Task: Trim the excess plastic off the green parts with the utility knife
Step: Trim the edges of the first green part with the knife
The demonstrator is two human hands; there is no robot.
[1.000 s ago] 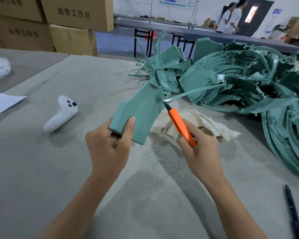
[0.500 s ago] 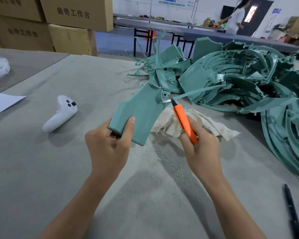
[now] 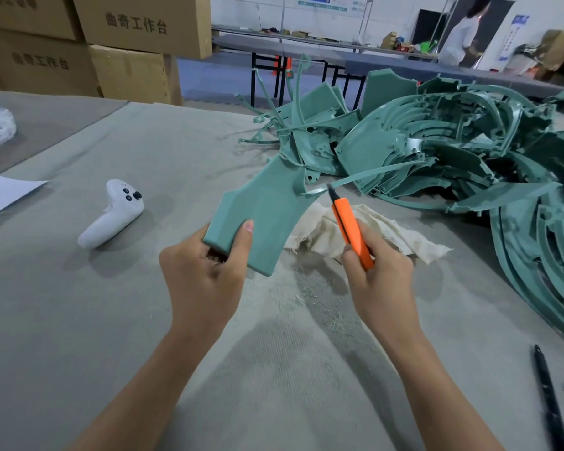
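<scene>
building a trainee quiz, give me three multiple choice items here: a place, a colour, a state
1. Where is the white controller?
A. on the table, left of the left hand
B. on the green pile
C. on the boxes
2. Utility knife handle colour?
A. blue
B. orange
C. black
3. The left hand is:
A. flat on the table
B. pinching the cloth
C. gripping the green part
Answers: 1 A, it lies on the table cover left of both hands; 2 B, the body in the right hand is orange; 3 C, its thumb and fingers curl round the part.
</scene>
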